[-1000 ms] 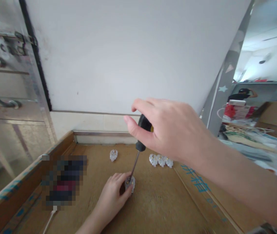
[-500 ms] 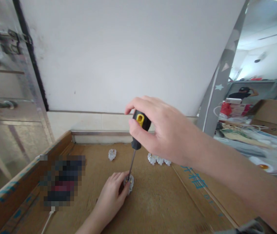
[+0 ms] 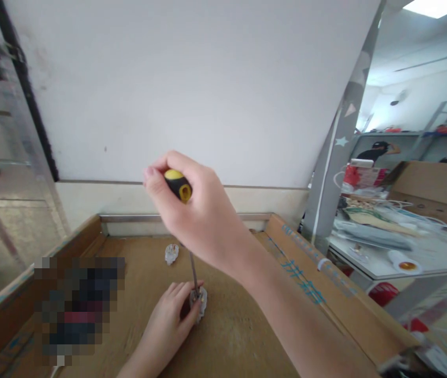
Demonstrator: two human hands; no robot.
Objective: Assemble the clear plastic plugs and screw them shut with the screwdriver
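My right hand (image 3: 203, 215) is closed round the black and yellow handle of a screwdriver (image 3: 193, 268). The shaft points down, its tip on a small clear plastic piece (image 3: 203, 305) with brass-coloured metal bits. With thumb and fingers, my left hand (image 3: 168, 320) grips that piece against the cardboard. A similar clear plastic part (image 3: 171, 254) lies by itself farther back. The several like parts seen earlier on the right are now behind my right arm.
The cardboard surface (image 3: 239, 336) has raised sides. At left lies a pixelated dark object (image 3: 85, 304) with a white cable. A metal door stands at far left. A cluttered white table (image 3: 384, 262) is on the right; a person is in the background.
My right hand has turned over the handle, its fingers now wrapped round it, and the handle leans more to the left. The view has shifted right. My left hand stays on the clear piece.
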